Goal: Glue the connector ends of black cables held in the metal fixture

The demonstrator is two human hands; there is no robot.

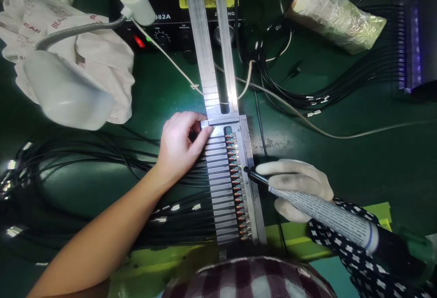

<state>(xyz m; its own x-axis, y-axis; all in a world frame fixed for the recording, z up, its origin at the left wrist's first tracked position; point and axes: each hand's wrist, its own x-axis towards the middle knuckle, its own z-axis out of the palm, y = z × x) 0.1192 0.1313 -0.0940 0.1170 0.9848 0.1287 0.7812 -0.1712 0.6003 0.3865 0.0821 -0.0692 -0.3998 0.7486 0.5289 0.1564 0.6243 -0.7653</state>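
Observation:
My bare left hand pinches the upper left corner of a slotted metal fixture between thumb and fingers. Black cables lie side by side across that fixture, their stripped ends with small connectors in a row down its right part. In a white glove, my right hand is closed around a glue syringe with a printed label and a black tapered nozzle. The nozzle's tip is over the fixture's right side, close to the connectors; whether it touches cannot be made out.
A second slotted metal fixture leans across a black dispenser box behind. White cloth and a lamp on a bendy neck stand left. At right are a wrapped block, bundled cables and a purple-lit unit.

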